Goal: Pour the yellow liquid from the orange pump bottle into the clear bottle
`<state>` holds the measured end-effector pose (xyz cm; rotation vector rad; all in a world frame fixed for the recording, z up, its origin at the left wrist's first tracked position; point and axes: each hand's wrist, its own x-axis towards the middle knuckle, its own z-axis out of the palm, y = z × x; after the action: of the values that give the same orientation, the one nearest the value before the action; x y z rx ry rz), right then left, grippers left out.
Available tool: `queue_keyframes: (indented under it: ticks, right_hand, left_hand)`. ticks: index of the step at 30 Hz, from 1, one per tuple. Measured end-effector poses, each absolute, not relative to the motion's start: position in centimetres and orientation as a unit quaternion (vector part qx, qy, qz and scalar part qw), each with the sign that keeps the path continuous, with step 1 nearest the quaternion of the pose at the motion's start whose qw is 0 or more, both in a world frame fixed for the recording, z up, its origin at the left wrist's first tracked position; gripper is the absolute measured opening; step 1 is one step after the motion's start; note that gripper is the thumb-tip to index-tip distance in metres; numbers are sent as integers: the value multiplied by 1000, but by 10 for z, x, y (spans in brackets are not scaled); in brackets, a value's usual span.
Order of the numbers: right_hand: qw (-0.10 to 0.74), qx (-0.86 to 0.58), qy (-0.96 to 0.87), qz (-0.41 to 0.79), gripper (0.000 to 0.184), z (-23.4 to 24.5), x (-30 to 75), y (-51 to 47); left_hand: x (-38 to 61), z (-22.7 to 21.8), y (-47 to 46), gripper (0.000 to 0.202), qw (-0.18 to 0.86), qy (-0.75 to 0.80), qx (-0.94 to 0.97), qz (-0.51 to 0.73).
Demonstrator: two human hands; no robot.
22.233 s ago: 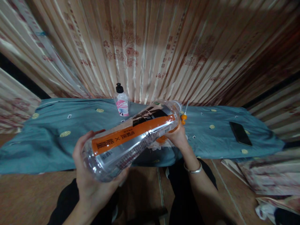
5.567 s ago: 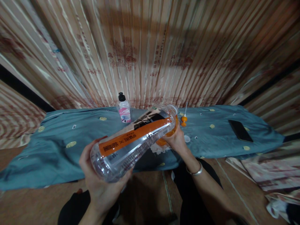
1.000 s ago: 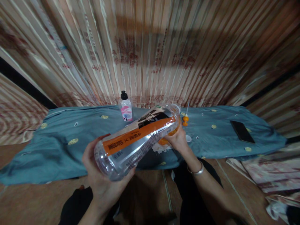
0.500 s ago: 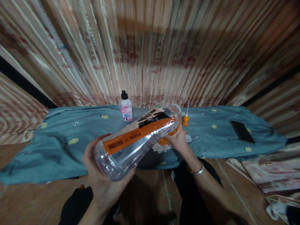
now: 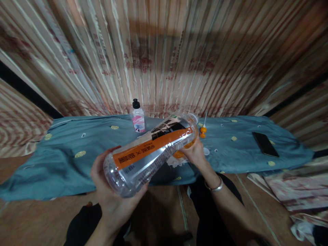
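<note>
A large clear plastic bottle [image 5: 151,150] with an orange and black label lies tilted across the middle, its neck up to the right. My left hand [image 5: 115,194] is closed round its base. Close behind the neck end, my right hand [image 5: 196,150] is closed round an orange translucent container [image 5: 180,154], mostly hidden by the bottle. Whether the right fingers also touch the big bottle cannot be seen. An orange pump top [image 5: 203,132] with a pale tube stands just past that hand, and a small white round lid [image 5: 206,151] lies by the wrist.
A small clear bottle [image 5: 138,119] with a black cap and pink label stands at the back. A dark phone [image 5: 265,144] lies at the right on the teal cloth [image 5: 64,164]. White lacy material [image 5: 176,163] shows under the orange container. A pleated curtain [image 5: 159,61] hangs behind.
</note>
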<state>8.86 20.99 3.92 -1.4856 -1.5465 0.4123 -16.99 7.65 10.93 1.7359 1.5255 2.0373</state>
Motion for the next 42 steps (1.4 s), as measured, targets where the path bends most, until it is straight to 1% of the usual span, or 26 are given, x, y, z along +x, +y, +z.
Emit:
queue_keyframes:
  ticks: [12,18,27,42]
  right_hand:
    - [454,-606,-632,164,100,41,88,209]
    - [469,-594,-637,145,95,39,88,209]
    - [460,-608,-622,178,98,45,87,208]
    - [468,-598,-629,167,97,41,88,209]
  left_hand:
    - [-170,107,75,105,11,506,561,655]
    - [-169,108,73,100,22,515,547,659]
    - [-169,109,74,103,27,516,550,656]
    - [-170,107,75,105,20,513,550,658]
